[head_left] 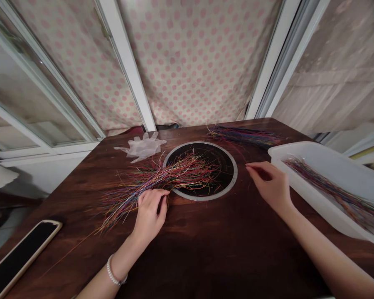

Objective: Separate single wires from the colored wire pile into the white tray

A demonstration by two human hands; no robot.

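Note:
A loose bundle of thin coloured wires [174,172] lies across the table and over part of a round black plate with a grey rim [227,191]. My left hand [152,207] rests at the near side of this bundle, its thumb and forefinger pinched together; what is between them, if anything, is too small to make out. To the right of the plate, my right hand [269,182] is held with thumb and fingertips pressed together. A faint reddish strand seems to run near those fingertips, but I cannot tell whether they grip it.
A white plastic tub [311,199] at the right holds more wires [336,191]. Another dark wire bundle [243,136] lies at the table's back. Clear plastic gloves [143,147] lie at the back left, and a phone [21,257] at the front left. Windows with curtains stand behind.

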